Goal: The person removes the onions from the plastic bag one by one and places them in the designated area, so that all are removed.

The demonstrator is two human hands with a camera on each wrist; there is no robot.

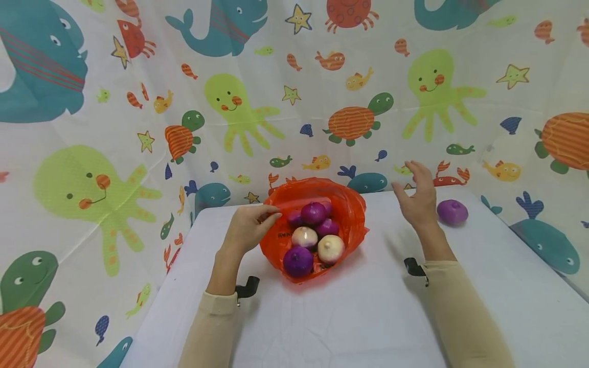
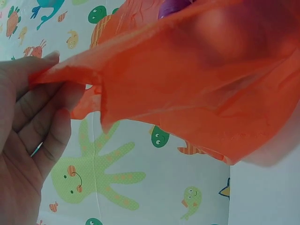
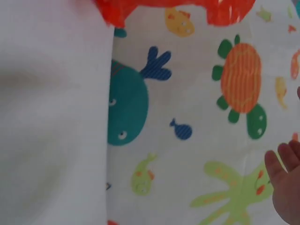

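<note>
A red plastic bag lies with its mouth wide on the white table. Inside it are several onions, among them a dark purple onion and a pale onion. My left hand pinches the left edge of the bag between thumb and fingers; the left wrist view shows the stretched red plastic running from that grip. Held above the table to the right of the bag, my right hand has its fingers spread and touches nothing. Just right of it a single purple onion sits on the table.
The white tabletop stretches in front of the bag and off to both sides. Behind and beside it hangs a white curtain printed with sea animals, close to the table's back edge.
</note>
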